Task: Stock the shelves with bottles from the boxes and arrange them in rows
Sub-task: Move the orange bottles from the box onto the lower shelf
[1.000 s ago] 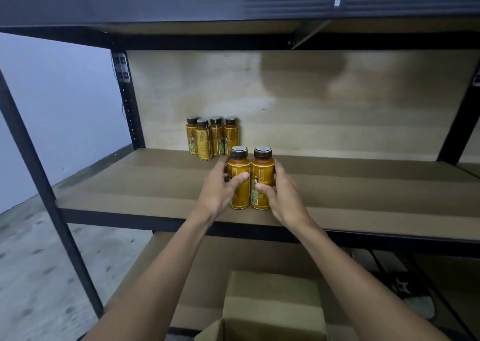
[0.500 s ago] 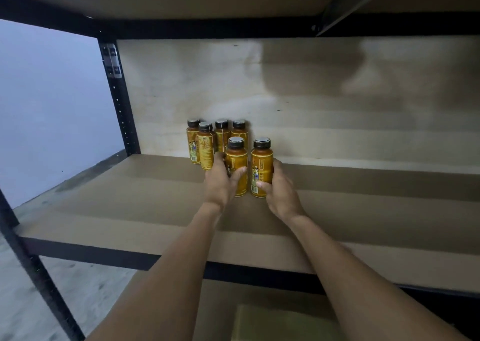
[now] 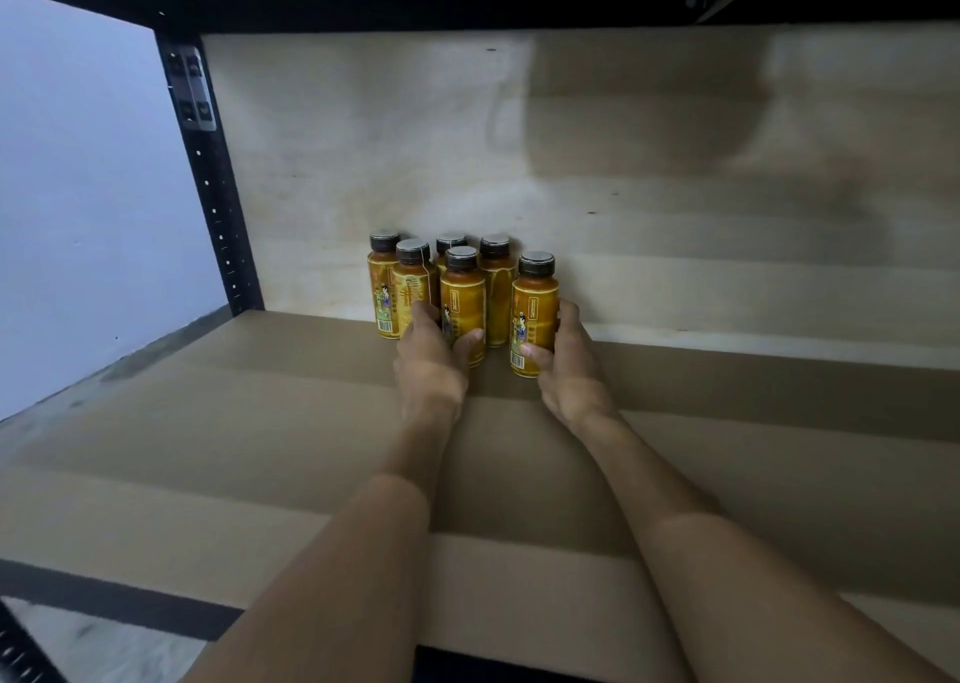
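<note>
Several orange bottles with dark caps stand at the back of the wooden shelf [image 3: 260, 448], near the back board. My left hand [image 3: 431, 365] is shut on one bottle [image 3: 463, 297], which stands right in front of the back group [image 3: 395, 287]. My right hand [image 3: 569, 365] is shut on another bottle [image 3: 535, 313], to the right of that one with a gap between them. Both held bottles are upright and look to rest on the shelf.
A black perforated upright [image 3: 213, 178] bounds the shelf on the left, and a black beam [image 3: 415, 6] of the shelf above runs overhead. The shelf board stretches wide to the right of the bottles. A pale wall [image 3: 78, 188] lies left of the rack.
Both hands have pushed their two bottles from the shelf's front edge back to the rear group. The two bottles, held side by side before, now stand a little apart. The view has moved closer.
</note>
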